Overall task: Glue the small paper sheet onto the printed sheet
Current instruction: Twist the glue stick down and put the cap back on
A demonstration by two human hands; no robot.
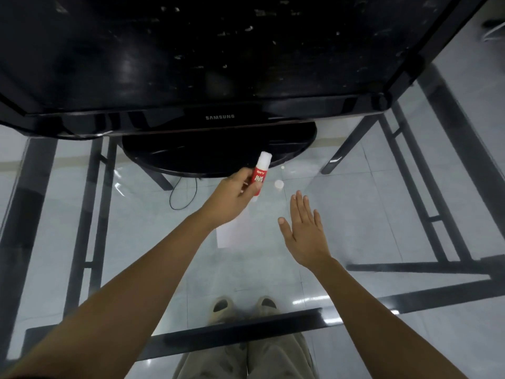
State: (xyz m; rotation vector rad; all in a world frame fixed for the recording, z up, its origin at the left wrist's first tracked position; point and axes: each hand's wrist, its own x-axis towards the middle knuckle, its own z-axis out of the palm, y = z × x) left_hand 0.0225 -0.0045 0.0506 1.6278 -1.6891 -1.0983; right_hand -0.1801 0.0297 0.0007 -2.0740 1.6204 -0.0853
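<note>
My left hand (232, 195) grips a red and white glue stick (261, 173), held upright above the glass table with its white end pointing up. A small white cap (279, 184) lies on the glass just right of the stick. My right hand (303, 228) hovers open and flat, fingers together, to the right of a pale sheet of paper (229, 233) that lies on the glass, partly hidden under my left wrist. I cannot tell whether that sheet is printed. No second sheet shows.
A black Samsung monitor (191, 50) fills the top, its round base (218, 157) standing on the glass table (355, 214) just beyond the glue stick. Black table frame bars (218, 335) run below the glass. My feet and a cable show through it.
</note>
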